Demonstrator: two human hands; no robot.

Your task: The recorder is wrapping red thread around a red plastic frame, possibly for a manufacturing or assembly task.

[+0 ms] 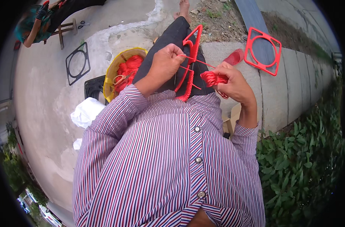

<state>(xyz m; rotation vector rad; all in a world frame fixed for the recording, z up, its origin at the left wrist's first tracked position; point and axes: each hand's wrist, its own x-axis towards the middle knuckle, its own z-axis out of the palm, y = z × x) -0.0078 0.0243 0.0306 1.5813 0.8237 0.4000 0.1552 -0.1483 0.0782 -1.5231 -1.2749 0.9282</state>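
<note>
A red plastic frame (pixel 195 47) stands tilted on my dark-trousered lap, seen nearly edge-on. Red cord (pixel 202 62) passes by its middle and stretches between my hands. My left hand (pixel 163 65), left of the frame, pinches the cord between thumb and fingers. On the other side, my right hand (pixel 234 82) is closed around a looped bundle of red cord (pixel 213 78), with a few loops hanging below the palm. More cord strands cross the lower part of the frame. Exactly how the cord is fixed to the frame is too small to tell.
At left stands a yellow container (pixel 109 81) of red cord with tan-handled scissors (pixel 120 80). Nearby lie black frames (pixel 77 63) and a white bag (pixel 87 112). Another red frame (pixel 249 56) and a red shoe (pixel 234 56) are at right. Another person (pixel 34 28) works far left, beside a wooden stool (pixel 61 36).
</note>
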